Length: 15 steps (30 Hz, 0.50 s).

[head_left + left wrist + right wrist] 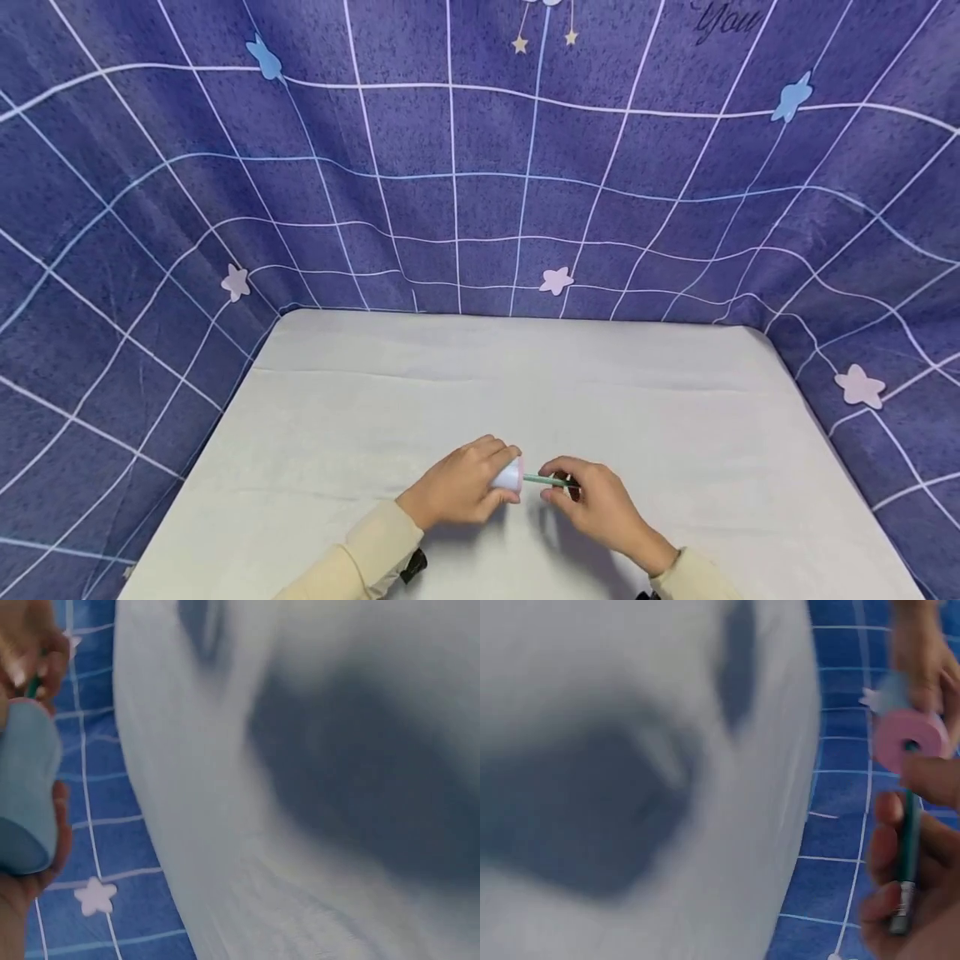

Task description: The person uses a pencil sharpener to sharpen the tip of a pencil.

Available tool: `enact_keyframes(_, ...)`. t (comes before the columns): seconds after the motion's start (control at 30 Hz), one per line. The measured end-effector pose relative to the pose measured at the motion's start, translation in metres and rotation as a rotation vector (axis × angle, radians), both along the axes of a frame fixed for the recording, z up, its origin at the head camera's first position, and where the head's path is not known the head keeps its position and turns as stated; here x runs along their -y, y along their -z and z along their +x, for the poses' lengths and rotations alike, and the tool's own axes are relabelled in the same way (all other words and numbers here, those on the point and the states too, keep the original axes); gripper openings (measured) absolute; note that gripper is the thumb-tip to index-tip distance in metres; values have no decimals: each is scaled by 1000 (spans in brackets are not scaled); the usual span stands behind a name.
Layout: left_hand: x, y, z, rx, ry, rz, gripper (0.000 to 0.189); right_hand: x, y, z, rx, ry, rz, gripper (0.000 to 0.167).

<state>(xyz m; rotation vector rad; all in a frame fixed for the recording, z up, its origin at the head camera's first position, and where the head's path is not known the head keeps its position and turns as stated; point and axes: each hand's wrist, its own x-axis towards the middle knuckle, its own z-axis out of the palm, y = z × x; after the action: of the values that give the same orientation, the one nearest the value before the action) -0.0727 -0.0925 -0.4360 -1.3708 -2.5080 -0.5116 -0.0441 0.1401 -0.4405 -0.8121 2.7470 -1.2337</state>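
My left hand (471, 481) grips a light-blue pencil sharpener (507, 476), its pink end facing right. In the left wrist view the sharpener's blue body (27, 787) shows a slight waist and a flat base. A round hole sits in the middle of the pink face (891, 742), seen in the right wrist view. Between the thumb and fingers of my right hand (595, 502) is a green pencil (546, 479), its tip end at the hole. The pencil's metal band and eraser end (901, 911) point back toward my right palm. Both hands are raised over the table, casting shadows.
A white cloth (480, 392) covers the table. Behind it and at both sides hangs a blue-purple curtain (480, 208) with a grid of lines and star shapes. Black straps (414, 566) show at the cream sleeves (367, 546).
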Motion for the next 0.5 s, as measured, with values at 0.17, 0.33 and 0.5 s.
enact_keyframes(0.17,4,-9,-5,287,-68,84,30,6,7,1,-581,43,115,19)
enact_keyframes(0.33,5,-10,-6,568,-63,193,19,7,10,-3,-796,38,111,30)
enact_keyframes(0.5,7,-8,-6,749,-36,244,23,8,9,-7,-898,20,131,31)
